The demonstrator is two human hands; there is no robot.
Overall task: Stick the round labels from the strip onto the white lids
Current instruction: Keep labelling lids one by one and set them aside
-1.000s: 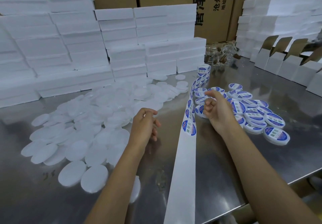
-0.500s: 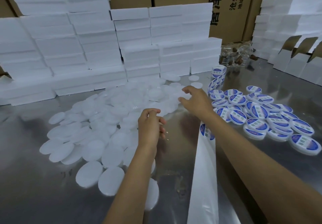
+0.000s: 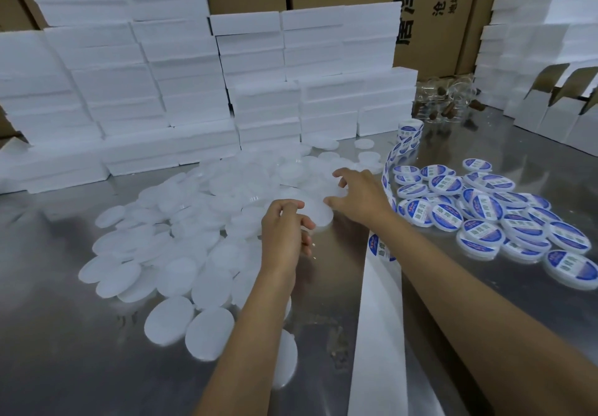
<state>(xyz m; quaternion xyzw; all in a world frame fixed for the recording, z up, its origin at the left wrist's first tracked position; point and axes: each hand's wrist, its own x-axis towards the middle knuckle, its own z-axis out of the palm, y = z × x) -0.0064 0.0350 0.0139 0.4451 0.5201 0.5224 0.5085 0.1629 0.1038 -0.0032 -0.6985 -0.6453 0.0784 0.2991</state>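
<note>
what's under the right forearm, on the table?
The white backing strip runs under the right forearm. One blue label shows just before the crossing; further labels reappear past the right hand. The covered stretch cannot be seen.

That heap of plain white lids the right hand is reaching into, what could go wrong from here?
Three risks, as I judge them:
1. The right hand has its fingers spread over overlapping blank lids, so it might lift two at once or nudge others across the steel table.
2. The label strip runs under the right forearm, which could drag it.
3. The left hand looks curled; if it holds a label, it could stick to skin.
</note>
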